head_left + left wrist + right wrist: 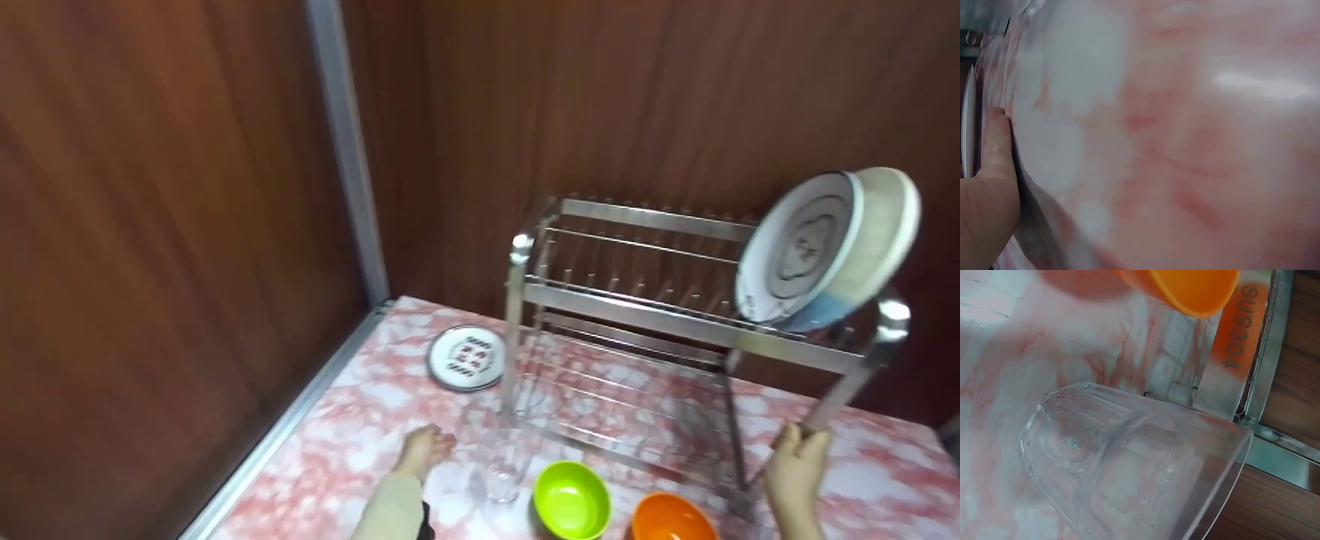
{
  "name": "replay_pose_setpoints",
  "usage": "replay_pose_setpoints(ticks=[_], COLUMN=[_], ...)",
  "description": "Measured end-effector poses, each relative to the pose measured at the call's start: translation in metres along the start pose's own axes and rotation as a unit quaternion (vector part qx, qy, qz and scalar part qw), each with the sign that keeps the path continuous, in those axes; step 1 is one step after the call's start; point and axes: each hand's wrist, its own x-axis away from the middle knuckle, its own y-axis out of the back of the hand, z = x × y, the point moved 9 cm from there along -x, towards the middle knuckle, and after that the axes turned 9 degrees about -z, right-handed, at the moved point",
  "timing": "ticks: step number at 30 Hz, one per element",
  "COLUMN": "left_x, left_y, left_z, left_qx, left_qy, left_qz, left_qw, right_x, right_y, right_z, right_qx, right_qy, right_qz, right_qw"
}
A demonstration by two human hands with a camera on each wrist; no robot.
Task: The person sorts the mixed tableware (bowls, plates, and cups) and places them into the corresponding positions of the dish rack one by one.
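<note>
A metal dish rack [615, 300] stands on the marbled table. My right hand [799, 465] grips its front right post; that hand is out of the right wrist view. A clear cup [1145, 467] fills much of that view, close to the rack's foot, with an orange bowl [1196, 289] beyond it. My left hand [425, 448], also seen at the edge of the left wrist view as a bare hand [991, 197], hangs over the table and holds nothing. Ahead of it lies a patterned white plate [466, 358]. A faint clear cup [502, 480] stands to its right.
A green bowl [571, 501] sits before the rack. A white plate [799, 247] and a cream and blue dish [874, 247] lean on the rack's top right. Brown wooden panels [187, 225] enclose the table's back and left.
</note>
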Motion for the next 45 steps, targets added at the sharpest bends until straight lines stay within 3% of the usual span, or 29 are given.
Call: replay_pose_setpoints(ticks=[6, 12, 19, 25, 31, 37, 45], left_x=[-0.005, -0.006, -0.011, -0.007, 0.000, 0.005, 0.008], left_y=[0.020, 0.017, 0.011, 0.013, 0.019, 0.023, 0.025], left_z=[-0.012, -0.021, -0.025, -0.030, -0.031, -0.031, -0.027], left_qx=[0.037, 0.043, 0.032, 0.030, 0.005, -0.014, 0.011], left_qy=[0.011, 0.021, 0.025, 0.025, 0.044, 0.047, 0.028], left_qz=[-0.057, -0.094, -0.100, -0.092, -0.090, -0.082, -0.095], left_qw=[0.9976, 0.9944, 0.9941, 0.9950, 0.9950, 0.9955, 0.9951], right_x=[0.024, 0.029, 0.035, 0.041, 0.044, 0.042, 0.043], right_y=[0.005, 0.022, 0.035, 0.035, 0.033, 0.033, 0.033], right_z=[0.008, 0.009, 0.017, 0.024, 0.029, 0.027, 0.025], right_qx=[-0.004, 0.014, 0.004, 0.001, 0.019, 0.002, 0.002], right_qy=[0.034, 0.028, 0.038, 0.047, 0.045, 0.034, 0.024], right_qz=[-0.005, -0.012, -0.038, -0.040, -0.021, -0.009, 0.010], right_qw=[0.999, 0.999, 0.999, 0.998, 0.999, 0.999, 1.000])
